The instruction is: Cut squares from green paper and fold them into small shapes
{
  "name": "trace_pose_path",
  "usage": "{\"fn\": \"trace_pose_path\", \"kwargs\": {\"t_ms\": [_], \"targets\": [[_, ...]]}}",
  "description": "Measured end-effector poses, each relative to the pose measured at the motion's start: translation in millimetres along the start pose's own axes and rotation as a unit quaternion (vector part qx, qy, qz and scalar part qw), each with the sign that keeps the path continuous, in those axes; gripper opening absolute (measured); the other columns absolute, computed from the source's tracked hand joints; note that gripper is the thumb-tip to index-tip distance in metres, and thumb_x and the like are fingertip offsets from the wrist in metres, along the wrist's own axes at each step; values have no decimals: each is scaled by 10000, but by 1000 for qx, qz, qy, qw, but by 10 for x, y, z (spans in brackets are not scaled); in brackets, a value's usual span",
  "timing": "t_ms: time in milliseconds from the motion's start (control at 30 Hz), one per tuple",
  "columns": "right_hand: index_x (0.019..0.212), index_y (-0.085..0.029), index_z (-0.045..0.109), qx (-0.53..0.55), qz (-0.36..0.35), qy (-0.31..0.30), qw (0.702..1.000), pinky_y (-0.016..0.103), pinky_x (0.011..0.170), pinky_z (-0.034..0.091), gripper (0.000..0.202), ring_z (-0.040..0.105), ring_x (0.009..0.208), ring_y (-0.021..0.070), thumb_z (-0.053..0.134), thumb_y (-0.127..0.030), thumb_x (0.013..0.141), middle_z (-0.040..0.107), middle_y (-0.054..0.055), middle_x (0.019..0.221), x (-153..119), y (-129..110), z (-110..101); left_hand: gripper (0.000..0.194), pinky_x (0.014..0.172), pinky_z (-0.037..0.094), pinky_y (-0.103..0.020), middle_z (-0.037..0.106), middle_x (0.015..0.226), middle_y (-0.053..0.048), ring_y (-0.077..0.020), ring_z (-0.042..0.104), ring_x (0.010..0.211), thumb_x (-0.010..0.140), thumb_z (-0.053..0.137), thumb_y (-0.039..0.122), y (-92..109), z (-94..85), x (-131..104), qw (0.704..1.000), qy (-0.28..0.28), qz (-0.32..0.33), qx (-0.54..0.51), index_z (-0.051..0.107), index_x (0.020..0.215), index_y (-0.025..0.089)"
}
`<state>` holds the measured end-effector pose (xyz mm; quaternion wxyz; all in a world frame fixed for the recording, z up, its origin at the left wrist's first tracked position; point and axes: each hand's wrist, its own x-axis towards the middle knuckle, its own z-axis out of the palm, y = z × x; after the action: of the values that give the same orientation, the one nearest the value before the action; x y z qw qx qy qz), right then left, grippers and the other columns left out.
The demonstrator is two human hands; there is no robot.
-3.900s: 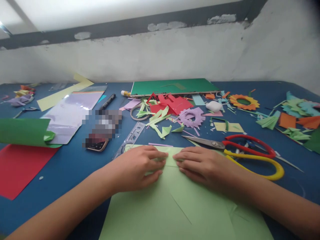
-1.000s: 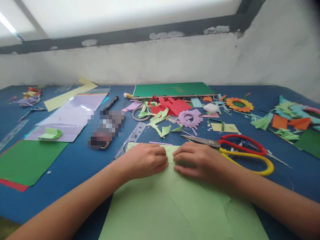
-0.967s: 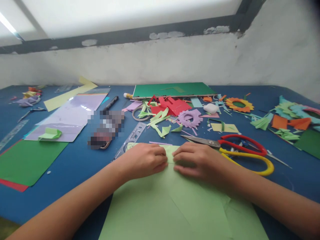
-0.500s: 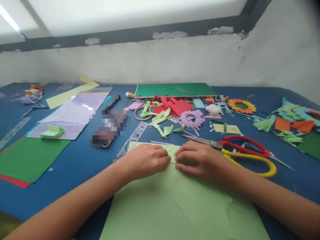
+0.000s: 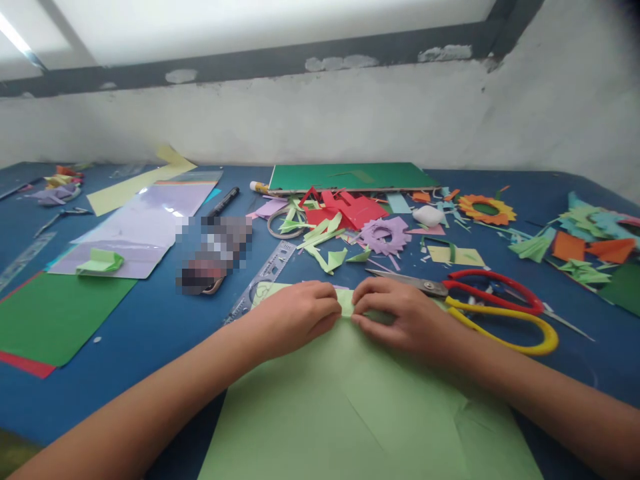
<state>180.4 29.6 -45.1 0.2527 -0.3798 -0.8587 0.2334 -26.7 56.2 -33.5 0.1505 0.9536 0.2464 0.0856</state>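
A large light green sheet of paper (image 5: 370,413) lies in front of me, its far edge folded over in a narrow strip. My left hand (image 5: 305,317) pinches this strip near its middle, fingers pressed together. Just to the right, my right hand (image 5: 400,313) grips the same fold between curled fingers and thumb. A short stretch of the strip shows between the two hands. Scissors with red and yellow handles (image 5: 500,307) lie beside my right hand, and a clear ruler (image 5: 273,270) lies beyond my left wrist.
Paper scraps (image 5: 345,210) and a purple paper ring (image 5: 385,235) lie beyond the hands. A green board (image 5: 350,177) rests by the wall. At the left are a blurred-out object (image 5: 215,253), a plastic sleeve (image 5: 135,227) and green paper (image 5: 65,320). An orange-yellow ring (image 5: 486,210) lies right.
Both hands have shifted slightly along the fold, with the fingers more bent. The sheet has hardly moved, and the view has tilted a little.
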Motion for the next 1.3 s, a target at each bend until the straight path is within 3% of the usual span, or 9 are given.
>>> {"fn": "trace_pose_path", "kwargs": {"t_ms": [167,400,600,833,1000,1167,1300], "targets": [[692,-169,607,4,73,-12,997,295,710,427,97,542,767,166,541,-150,760,552,49,832,71,-12,13,179,729,405,-272,633,832,-32,-170,584,799,872,444,79,23,8,30,998,-8,-60,-11,605,873,157],[625,-162,566,-22,141,-61,988,267,614,387,111,515,694,158,562,-143,734,526,25,740,152,-43,-3,149,757,356,-305,644,831,-21,-170,591,785,896,444,121,79,27,55,994,-18,-109,-4,587,877,160],[619,-160,549,-25,138,-64,988,262,607,380,125,505,678,149,550,-140,742,517,22,730,159,-40,-2,158,691,309,-281,568,731,-4,-161,511,729,901,453,153,117,24,43,993,-7,-78,88,590,827,176],[612,-165,533,-27,135,-51,989,257,598,372,121,496,680,148,549,-126,726,510,17,724,144,-7,40,176,717,300,-305,558,766,-17,-173,475,735,906,426,152,118,41,8,990,2,-54,131,589,850,191],[616,-174,482,-84,111,-22,990,274,601,352,176,475,692,165,518,-165,788,476,17,705,111,-23,100,214,808,306,-348,554,975,-50,-192,473,857,897,386,92,97,117,-35,991,41,-71,104,570,925,198],[644,-177,459,-114,113,-17,987,279,608,349,188,460,692,168,524,-201,819,470,16,714,89,-49,123,84,797,342,-315,536,971,-20,-186,468,924,894,491,214,17,148,-46,990,67,-124,-14,574,912,214],[693,-174,480,-79,118,-30,989,280,616,368,163,468,706,170,526,-236,837,495,26,745,82,-3,109,84,820,334,-333,528,981,-12,-191,466,951,888,515,238,-16,113,-36,989,58,-131,-35,594,914,233]]}}
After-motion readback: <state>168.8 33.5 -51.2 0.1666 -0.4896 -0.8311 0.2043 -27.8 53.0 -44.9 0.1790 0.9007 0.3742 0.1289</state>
